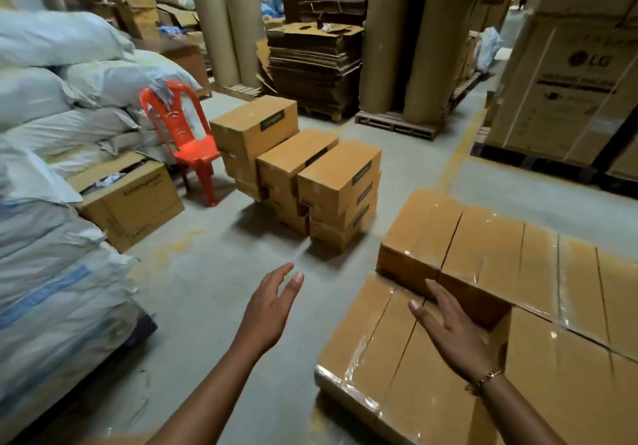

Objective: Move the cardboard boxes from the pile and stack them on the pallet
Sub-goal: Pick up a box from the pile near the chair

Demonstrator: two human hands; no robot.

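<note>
My left grip (272, 303) hangs open over the concrete floor (207, 289), holding nothing; my right grip (452, 330), fingers straight, is over the taped stacked boxes (500, 247), near right. The pile of boxes (303, 168) stands farther off, beside an orange chair (196, 151); sacks (51, 44) left.

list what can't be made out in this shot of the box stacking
All in the head view:
- Pallet: hidden beneath the stacked boxes.
- Stack's full extent: cut off by right and bottom edges.
- Dark labels on the pile: too small and blurred to read.
- Right hand: contact with the box beneath unclear.
</note>
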